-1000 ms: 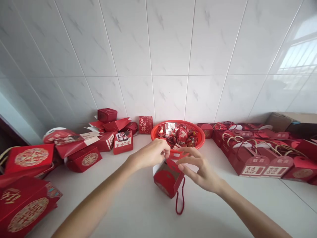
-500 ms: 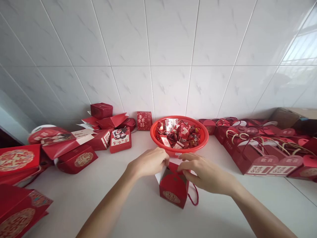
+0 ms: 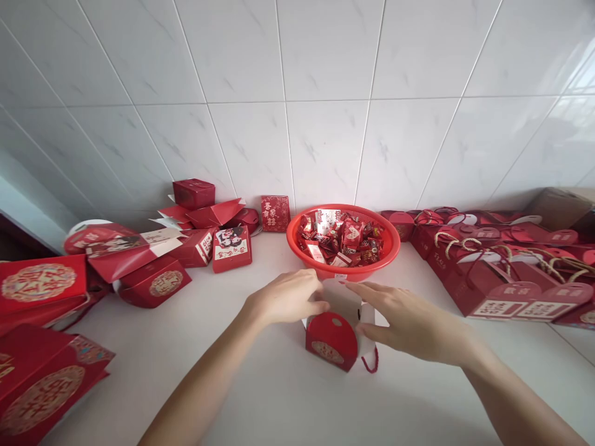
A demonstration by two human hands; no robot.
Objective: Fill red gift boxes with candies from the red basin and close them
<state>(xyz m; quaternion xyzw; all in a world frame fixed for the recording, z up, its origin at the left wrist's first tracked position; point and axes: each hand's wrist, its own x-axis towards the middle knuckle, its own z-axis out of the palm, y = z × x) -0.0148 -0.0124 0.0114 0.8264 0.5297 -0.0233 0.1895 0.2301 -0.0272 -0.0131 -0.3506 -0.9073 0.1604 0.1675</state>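
Box flaps opened vs 0.5s ago; L hand curled, can't tell grip; R hand fingers apart.

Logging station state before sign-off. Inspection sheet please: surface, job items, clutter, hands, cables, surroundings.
Surface: white tabletop, a seam line at right.
Job items: small red box, top open, rounded front flap up, red cord loop at its right; red basket behind it holds wrapped packets.
Clutter: loose red boxes at left, some open; red handled boxes close together at right.
Hands: left hand at the small box's left rear, fingers bent, grip unclear; right hand at its right side, thumb and fingers apart.
Cables: nothing seen.
Surroundings: white tiled wall; brown carton far right.
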